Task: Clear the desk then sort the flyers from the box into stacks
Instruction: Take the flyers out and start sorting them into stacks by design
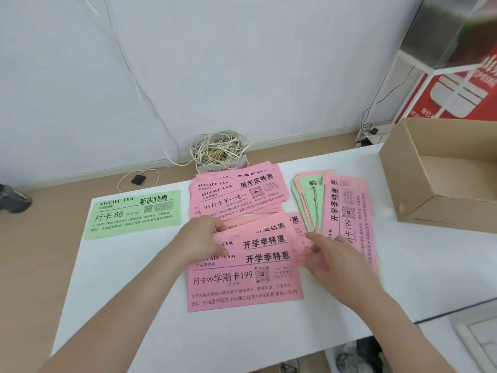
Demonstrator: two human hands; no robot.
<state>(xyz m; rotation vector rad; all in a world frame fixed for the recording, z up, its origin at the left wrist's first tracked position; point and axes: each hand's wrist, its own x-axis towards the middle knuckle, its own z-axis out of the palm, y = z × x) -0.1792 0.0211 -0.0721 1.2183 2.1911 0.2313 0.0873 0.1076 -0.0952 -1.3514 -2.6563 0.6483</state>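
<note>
Left of the box [443,214], whose inside shows bare cardboard, the left hand [204,238] grips pink flyers [242,286]; the right hand [333,257] rests straight-fingered on them. Farther left, a tub [240,165] holds tangled cord [217,149].

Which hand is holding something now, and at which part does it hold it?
The left hand pinches the near pink flyers at their left edge. The right hand holds nothing; its straight fingers only touch their right edge.
</note>
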